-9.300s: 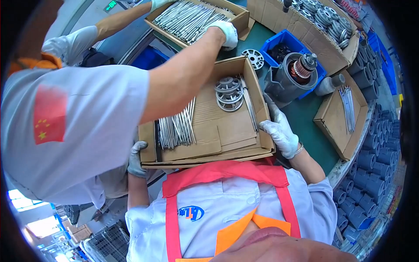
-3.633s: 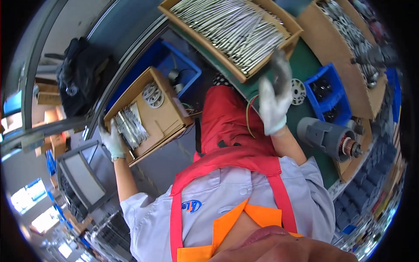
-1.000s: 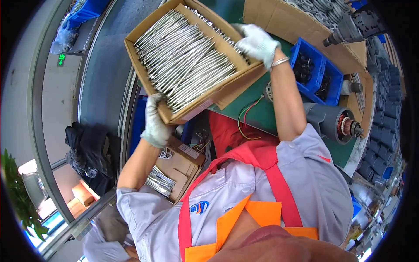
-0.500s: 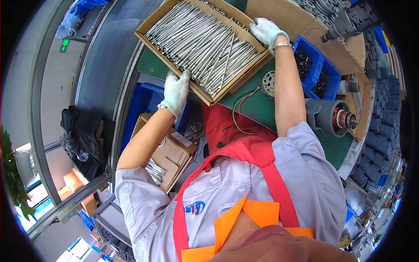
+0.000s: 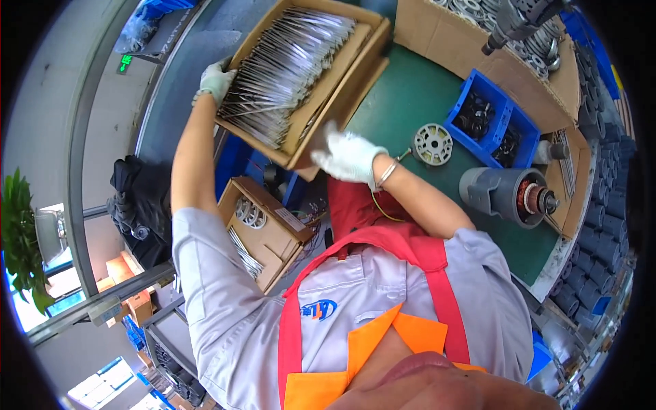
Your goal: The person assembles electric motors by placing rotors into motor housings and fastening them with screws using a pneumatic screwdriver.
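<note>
Left hand point(image 5: 216, 82), in a whitish glove, grasps the left rim of a lidless brown cardboard box point(image 5: 345, 85) with its fingers curled over the edge. That box, packed with straight silvery metal rods point(image 5: 283, 65), lies at the far left end of the green worktop point(image 5: 403, 78), its near corner reaching past the edge; how much of its base is borne there cannot be made out. Right hand point(image 5: 350, 157), gloved alike and slightly blurred, has its fingers spread and holds nothing; it is just beside the box's near right corner, and contact cannot be told.

With so many rods, the load is probably heavy, so one rim grip looks weak for it: cardboard may bend or tear there. A sounder hold would put the right palm flat under the near corner or against the right wall, both sides level, so the rods do not slide to one end. Any shift is best made slowly, well clear of the spoked pale metal disc point(image 5: 433, 144) and the grey cylindrical motor housing point(image 5: 502, 195). Below the overhang sits a smaller brown cardboard box point(image 5: 277, 249), where a spilled rod could drop.
</note>
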`<state>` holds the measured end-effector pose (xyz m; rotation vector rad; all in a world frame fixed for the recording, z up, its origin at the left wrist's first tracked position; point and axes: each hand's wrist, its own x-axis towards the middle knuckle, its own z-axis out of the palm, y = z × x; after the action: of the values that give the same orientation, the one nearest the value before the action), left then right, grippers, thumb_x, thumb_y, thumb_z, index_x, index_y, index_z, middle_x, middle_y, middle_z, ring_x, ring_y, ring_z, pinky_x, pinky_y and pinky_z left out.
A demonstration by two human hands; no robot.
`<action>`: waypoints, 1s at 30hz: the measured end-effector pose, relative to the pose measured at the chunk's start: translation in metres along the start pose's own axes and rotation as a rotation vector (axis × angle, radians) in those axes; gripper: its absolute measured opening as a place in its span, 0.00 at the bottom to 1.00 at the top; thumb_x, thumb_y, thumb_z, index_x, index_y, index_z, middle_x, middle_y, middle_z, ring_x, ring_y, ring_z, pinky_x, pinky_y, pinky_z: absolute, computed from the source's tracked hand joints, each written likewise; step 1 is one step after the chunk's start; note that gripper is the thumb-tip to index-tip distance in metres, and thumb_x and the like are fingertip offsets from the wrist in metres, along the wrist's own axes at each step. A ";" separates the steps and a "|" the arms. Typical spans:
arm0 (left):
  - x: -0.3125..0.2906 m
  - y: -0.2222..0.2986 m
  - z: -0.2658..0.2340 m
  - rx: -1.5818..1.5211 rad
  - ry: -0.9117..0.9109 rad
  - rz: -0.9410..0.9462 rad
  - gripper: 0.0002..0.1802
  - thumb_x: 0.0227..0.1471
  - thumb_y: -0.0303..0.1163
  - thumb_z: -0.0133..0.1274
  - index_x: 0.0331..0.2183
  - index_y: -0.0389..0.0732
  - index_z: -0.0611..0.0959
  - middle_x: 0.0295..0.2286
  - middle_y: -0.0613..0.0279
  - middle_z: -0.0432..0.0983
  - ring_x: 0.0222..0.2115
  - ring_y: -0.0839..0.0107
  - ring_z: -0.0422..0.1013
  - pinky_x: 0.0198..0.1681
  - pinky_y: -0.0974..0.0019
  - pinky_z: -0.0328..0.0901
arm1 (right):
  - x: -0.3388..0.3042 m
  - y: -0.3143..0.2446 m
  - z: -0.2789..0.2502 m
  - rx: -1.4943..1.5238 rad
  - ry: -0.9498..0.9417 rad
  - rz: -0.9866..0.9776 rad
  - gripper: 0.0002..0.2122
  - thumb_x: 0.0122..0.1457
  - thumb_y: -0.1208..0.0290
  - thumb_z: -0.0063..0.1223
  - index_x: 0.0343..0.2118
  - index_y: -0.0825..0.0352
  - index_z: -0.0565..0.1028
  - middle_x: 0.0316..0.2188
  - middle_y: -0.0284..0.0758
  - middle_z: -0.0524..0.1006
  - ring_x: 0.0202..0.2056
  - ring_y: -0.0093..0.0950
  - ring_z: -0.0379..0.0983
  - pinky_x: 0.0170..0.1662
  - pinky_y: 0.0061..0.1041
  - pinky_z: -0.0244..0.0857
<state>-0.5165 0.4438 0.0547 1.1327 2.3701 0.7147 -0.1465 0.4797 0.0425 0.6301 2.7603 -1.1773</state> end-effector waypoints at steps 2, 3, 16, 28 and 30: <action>0.001 0.009 -0.005 0.349 0.232 0.001 0.23 0.51 0.38 0.55 0.50 0.47 0.79 0.45 0.53 0.77 0.49 0.59 0.72 0.52 0.64 0.64 | 0.007 -0.003 -0.030 -0.050 0.089 0.030 0.25 0.62 0.52 0.41 0.49 0.71 0.72 0.39 0.51 0.77 0.45 0.46 0.74 0.49 0.39 0.68; 0.000 0.008 -0.008 0.347 0.238 -0.028 0.25 0.52 0.38 0.55 0.52 0.45 0.77 0.47 0.52 0.76 0.50 0.57 0.71 0.54 0.64 0.63 | 0.019 -0.001 -0.052 -0.069 0.190 0.129 0.22 0.61 0.54 0.42 0.49 0.65 0.74 0.39 0.47 0.78 0.43 0.45 0.75 0.48 0.38 0.68; -0.192 0.021 0.077 -1.098 0.227 -0.365 0.32 0.58 0.34 0.53 0.59 0.34 0.60 0.51 0.55 0.67 0.50 0.66 0.66 0.56 0.64 0.61 | 0.116 0.128 -0.122 0.134 0.796 0.296 0.24 0.56 0.56 0.44 0.53 0.64 0.72 0.48 0.49 0.75 0.52 0.46 0.69 0.56 0.39 0.62; -0.138 -0.050 0.025 -0.337 0.055 -0.219 0.19 0.56 0.22 0.50 0.50 0.31 0.74 0.40 0.61 0.76 0.38 0.75 0.72 0.44 0.71 0.66 | -0.039 0.068 -0.054 -0.056 0.585 0.418 0.20 0.54 0.60 0.48 0.42 0.72 0.67 0.40 0.54 0.73 0.38 0.51 0.74 0.43 0.46 0.69; -0.116 -0.068 0.021 -0.238 0.049 -0.176 0.20 0.55 0.22 0.50 0.51 0.31 0.73 0.41 0.60 0.76 0.39 0.74 0.71 0.44 0.71 0.66 | -0.058 0.064 -0.045 -0.035 0.564 0.371 0.21 0.54 0.60 0.50 0.43 0.73 0.66 0.39 0.55 0.73 0.40 0.51 0.73 0.43 0.45 0.68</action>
<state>-0.4774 0.3202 0.0136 0.8054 2.3141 0.9403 -0.0636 0.5315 0.0444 1.6003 2.8635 -0.9774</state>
